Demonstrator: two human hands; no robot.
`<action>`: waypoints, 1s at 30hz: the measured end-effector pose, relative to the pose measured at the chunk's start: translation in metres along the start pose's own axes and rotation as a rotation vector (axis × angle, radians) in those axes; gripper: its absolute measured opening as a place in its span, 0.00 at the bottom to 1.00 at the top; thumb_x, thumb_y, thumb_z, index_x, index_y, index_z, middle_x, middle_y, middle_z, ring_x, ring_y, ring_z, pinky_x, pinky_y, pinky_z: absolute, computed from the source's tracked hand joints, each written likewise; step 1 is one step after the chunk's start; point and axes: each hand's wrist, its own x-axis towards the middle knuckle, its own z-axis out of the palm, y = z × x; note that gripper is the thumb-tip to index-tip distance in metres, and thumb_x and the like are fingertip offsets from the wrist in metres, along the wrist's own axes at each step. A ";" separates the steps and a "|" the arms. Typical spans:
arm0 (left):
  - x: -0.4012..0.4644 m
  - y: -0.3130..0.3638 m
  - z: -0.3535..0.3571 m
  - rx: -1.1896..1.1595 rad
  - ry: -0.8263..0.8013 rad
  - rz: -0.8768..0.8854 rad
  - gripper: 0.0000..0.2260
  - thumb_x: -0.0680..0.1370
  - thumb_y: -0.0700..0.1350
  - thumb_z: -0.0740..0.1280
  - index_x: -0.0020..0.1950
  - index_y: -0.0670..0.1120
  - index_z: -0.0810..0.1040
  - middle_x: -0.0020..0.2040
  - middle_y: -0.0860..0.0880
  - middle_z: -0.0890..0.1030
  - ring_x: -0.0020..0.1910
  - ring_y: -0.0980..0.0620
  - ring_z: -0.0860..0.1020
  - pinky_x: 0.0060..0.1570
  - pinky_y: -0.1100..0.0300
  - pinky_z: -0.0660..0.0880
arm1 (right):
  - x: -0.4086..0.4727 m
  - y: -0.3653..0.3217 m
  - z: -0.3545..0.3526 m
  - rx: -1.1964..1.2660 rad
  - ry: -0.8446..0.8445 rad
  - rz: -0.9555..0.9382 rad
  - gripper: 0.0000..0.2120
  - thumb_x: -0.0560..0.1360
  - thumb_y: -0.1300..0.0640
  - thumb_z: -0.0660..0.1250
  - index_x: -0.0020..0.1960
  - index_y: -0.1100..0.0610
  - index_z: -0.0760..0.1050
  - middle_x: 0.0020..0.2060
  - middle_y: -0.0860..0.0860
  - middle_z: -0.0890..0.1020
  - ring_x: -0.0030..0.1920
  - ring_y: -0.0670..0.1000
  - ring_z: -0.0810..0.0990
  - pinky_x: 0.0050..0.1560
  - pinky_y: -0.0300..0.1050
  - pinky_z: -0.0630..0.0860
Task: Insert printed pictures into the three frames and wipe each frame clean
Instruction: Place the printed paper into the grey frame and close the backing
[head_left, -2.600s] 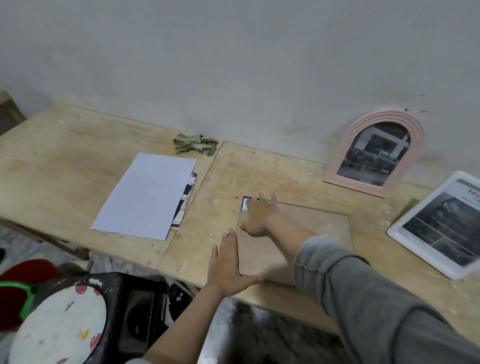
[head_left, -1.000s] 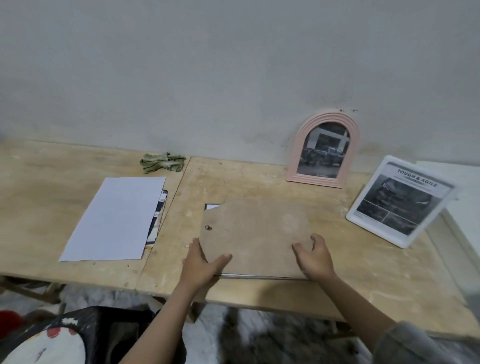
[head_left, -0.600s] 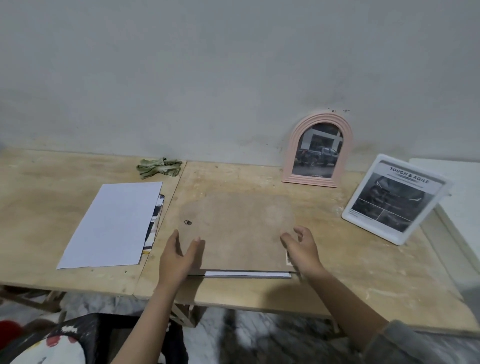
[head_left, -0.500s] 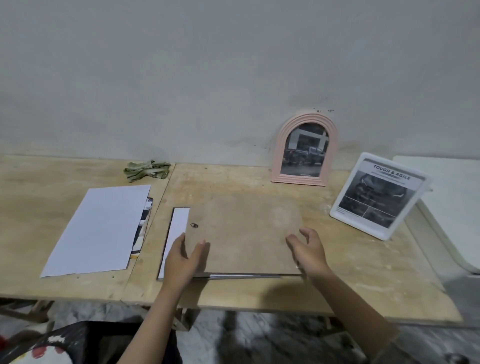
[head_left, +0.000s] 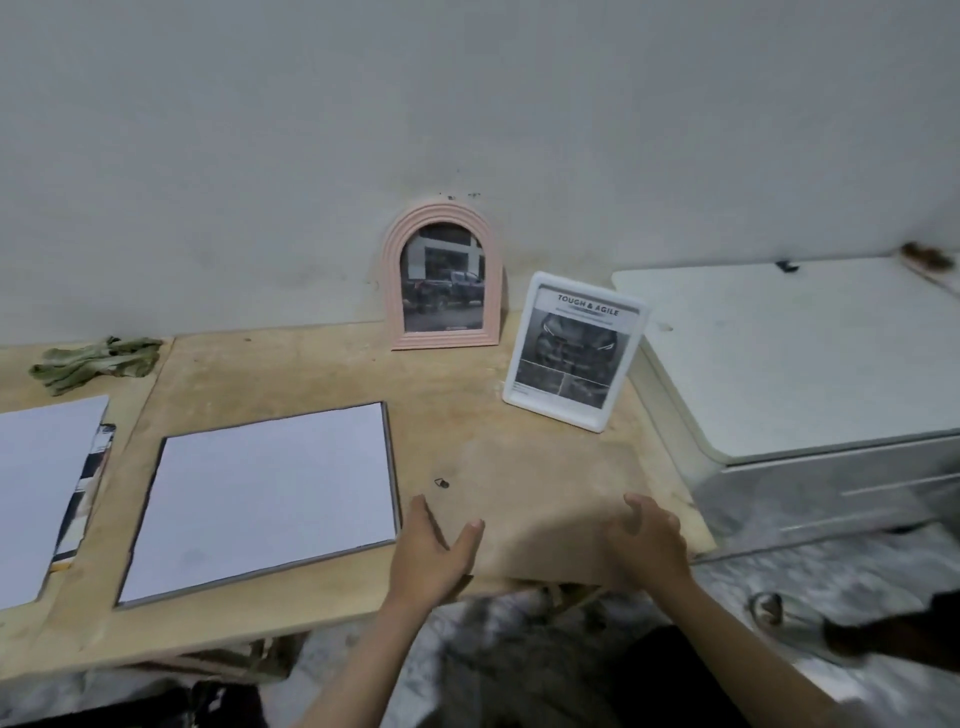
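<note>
A person's left hand (head_left: 434, 548) and right hand (head_left: 647, 545) hover at the lower centre of the picture over a brown backing board (head_left: 545, 499) that lies flat on the plywood table (head_left: 291, 374), its near edge reaching the table's front. Both hands are relaxed, fingers loosely spread and gripping nothing; the left palm appears to rest on the board's near left corner, while whether the right hand touches it cannot be told. A small metal hanger loop (head_left: 442, 483) on the board faces up, marking it as the rear panel of a frame.

Just to the left lies the large frame (head_left: 260, 493), face down, a white sheet filling its opening within a thin dark rim: by the look of it opened to take a picture. At the far left edge a stack of printed pictures (head_left: 47, 488) waits, blank side up, with a crumpled green cloth (head_left: 96, 358) behind it for wiping.

Propped against the wall at upper centre stand a pink arched frame (head_left: 444, 275) and a white rectangular frame (head_left: 574, 351), each already holding a car print, probably set aside as finished. A white cabinet (head_left: 795, 358) fills the right side.
</note>
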 end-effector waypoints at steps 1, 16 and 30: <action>-0.001 0.001 0.006 0.015 -0.005 0.009 0.30 0.73 0.58 0.68 0.66 0.41 0.65 0.51 0.56 0.72 0.54 0.51 0.73 0.44 0.64 0.70 | 0.004 0.005 -0.001 -0.051 -0.002 -0.011 0.29 0.72 0.43 0.67 0.69 0.51 0.66 0.66 0.59 0.67 0.63 0.62 0.69 0.63 0.54 0.67; 0.006 -0.016 0.060 0.573 -0.093 0.090 0.43 0.73 0.69 0.45 0.77 0.41 0.39 0.77 0.40 0.36 0.76 0.42 0.37 0.73 0.45 0.44 | 0.016 0.028 0.031 -0.422 -0.202 -0.128 0.43 0.74 0.39 0.56 0.76 0.55 0.35 0.72 0.64 0.33 0.73 0.67 0.35 0.71 0.67 0.48; 0.032 -0.059 -0.070 0.154 0.316 0.027 0.29 0.76 0.53 0.61 0.72 0.35 0.64 0.69 0.38 0.71 0.68 0.40 0.70 0.68 0.49 0.65 | -0.015 -0.117 0.116 -0.234 -0.249 -0.555 0.33 0.77 0.49 0.59 0.76 0.55 0.49 0.76 0.59 0.47 0.76 0.58 0.44 0.74 0.57 0.45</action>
